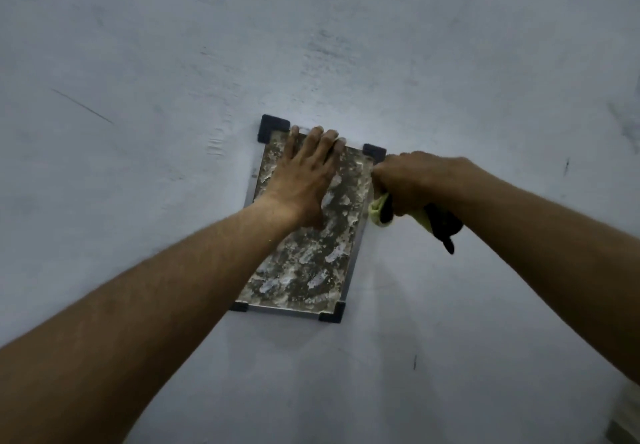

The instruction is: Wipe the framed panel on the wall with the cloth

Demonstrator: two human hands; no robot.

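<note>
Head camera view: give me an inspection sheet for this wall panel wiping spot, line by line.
Surface: pale blue-grey wall, scuffed and marked.
Job's things: framed panel on the wall, blotchy face, black corner caps; yellow-green and black cloth at its right edge.
Clutter: nothing seen.
Grippers: left hand flat on panel's upper part; right hand grips cloth.
Cables: nothing seen.
Surroundings: pale object at lower right edge, unidentifiable.

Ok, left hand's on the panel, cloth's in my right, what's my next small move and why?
Probably slide the right hand and cloth leftward onto the framed panel, below the left hand. The cloth sits at the right frame edge, the face is blotchy, and the left hand lies flat near the top.
</note>
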